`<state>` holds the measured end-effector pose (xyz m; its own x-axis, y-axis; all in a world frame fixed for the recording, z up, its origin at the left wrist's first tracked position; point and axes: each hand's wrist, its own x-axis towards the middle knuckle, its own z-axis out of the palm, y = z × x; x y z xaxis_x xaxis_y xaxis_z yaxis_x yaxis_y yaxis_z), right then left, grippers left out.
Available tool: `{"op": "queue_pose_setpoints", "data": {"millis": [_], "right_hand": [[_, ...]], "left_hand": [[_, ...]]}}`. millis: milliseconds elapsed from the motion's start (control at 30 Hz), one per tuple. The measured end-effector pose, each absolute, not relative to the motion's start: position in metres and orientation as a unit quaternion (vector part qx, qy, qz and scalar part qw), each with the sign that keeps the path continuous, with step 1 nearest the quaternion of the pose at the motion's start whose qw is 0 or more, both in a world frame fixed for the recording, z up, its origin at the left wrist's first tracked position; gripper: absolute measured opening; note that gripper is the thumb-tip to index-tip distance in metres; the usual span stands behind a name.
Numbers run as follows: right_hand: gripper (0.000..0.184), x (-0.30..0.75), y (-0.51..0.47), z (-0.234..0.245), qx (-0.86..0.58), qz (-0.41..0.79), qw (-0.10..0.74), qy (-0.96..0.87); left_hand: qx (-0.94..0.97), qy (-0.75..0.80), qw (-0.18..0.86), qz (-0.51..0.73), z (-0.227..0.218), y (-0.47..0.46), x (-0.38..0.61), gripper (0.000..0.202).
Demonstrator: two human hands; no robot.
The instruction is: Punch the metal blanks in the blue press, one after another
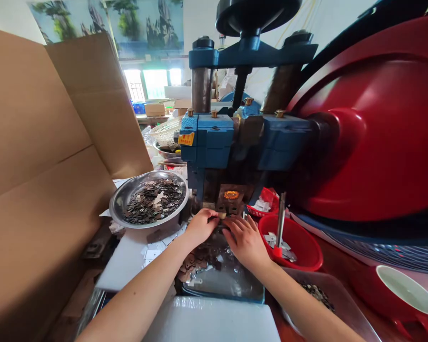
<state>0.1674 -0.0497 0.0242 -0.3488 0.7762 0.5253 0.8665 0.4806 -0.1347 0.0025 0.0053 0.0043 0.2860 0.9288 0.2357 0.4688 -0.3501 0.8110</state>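
My left hand point(201, 229) is at the base of a blue press point(216, 142), thumb and forefinger brought together near a small pale piece point(222, 215) under the tool head. What the pinch holds is too small to make out. Beside it, my right hand point(248, 241) lies with fingers stretched toward the same spot, palm down. Below both hands, loose brown metal plates point(192, 266) are heaped on a dark work surface point(228, 285). To the left stands a steel bowl point(114, 209) filled with small dark metal plates point(153, 202).
A large red flywheel point(388, 118) takes up the right side. Beneath it are a red basin point(312, 259) with silvery plates, a clear tray point(345, 304) of small parts and a red mug point(381, 299). Tall cardboard point(32, 142) walls the left. White foam point(214, 318) lies in front.
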Motion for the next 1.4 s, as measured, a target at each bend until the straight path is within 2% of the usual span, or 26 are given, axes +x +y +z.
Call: {"op": "queue_pose_setpoints", "data": {"millis": [267,433,667,767,867,933,1000,1100,1233,1400], "right_hand": [[0.022,0.169,-0.053,0.028,-0.487,-0.12,0.245,-0.83],[0.021,0.163,-0.049,0.031,-0.504,-0.081,0.254,-0.822],[0.024,0.178,-0.049,0.016,-0.486,0.044,0.405,-0.773],[0.026,0.196,-0.066,0.006,-0.571,0.186,0.448,-0.662],[0.037,0.214,-0.092,0.001,-0.622,0.332,0.496,-0.507],[0.042,0.222,-0.108,0.003,-0.632,0.367,0.521,-0.441],[0.044,0.225,-0.119,0.007,-0.628,0.383,0.546,-0.402],[0.05,0.225,-0.127,0.013,-0.603,0.398,0.579,-0.378],[0.055,0.225,-0.128,0.017,-0.592,0.393,0.595,-0.377],[0.053,0.229,-0.131,0.014,-0.592,0.378,0.583,-0.407]], "left_hand": [[0.71,0.493,0.34,0.371,-0.001,0.007,0.005,0.017],[0.689,0.499,0.371,0.373,0.005,0.006,0.007,0.013],[0.638,0.517,0.413,0.394,0.013,-0.001,-0.005,0.03],[0.619,0.532,0.408,0.409,0.016,-0.011,-0.018,0.028],[0.654,0.521,0.376,0.399,0.021,-0.026,-0.029,0.02],[0.718,0.494,0.315,0.377,0.024,-0.036,-0.033,0.013],[0.775,0.468,0.243,0.347,0.025,-0.044,-0.034,0.012],[0.808,0.467,0.177,0.312,0.023,-0.048,-0.034,0.02],[0.814,0.477,0.156,0.291,0.018,-0.047,-0.035,0.025],[0.815,0.472,0.154,0.3,0.019,-0.049,-0.037,0.026]]}}
